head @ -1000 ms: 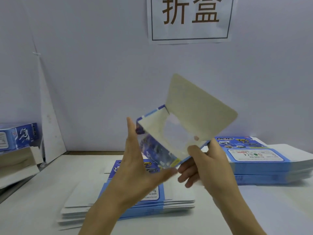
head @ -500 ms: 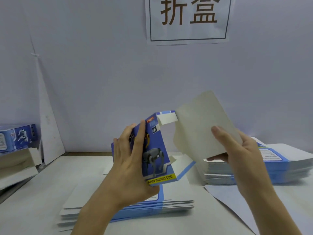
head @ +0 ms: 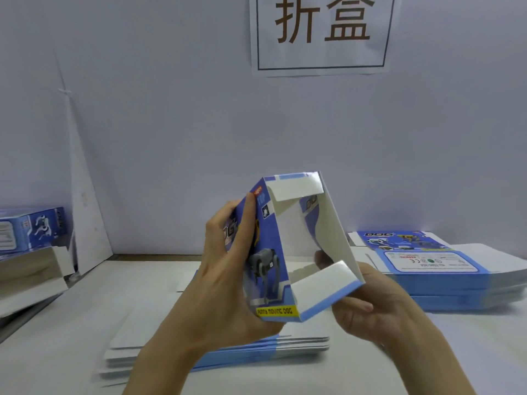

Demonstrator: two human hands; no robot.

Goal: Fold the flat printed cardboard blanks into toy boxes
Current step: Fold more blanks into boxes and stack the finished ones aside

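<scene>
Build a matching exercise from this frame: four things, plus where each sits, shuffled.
Things:
1. half-folded box
2. sign
3. folded box
4. print-up stack of blanks

Places:
A. far left edge
B. right side of the table
C. held by left hand and right hand
D. high on the wall

Pairs: 1-C, 2-D, 3-A, 4-B

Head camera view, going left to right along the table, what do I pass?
Finished toy box → left hand → half-folded box → right hand → right stack of flat blanks. The nearer stack lies under the hands and overlaps them, so it is left out.
</scene>
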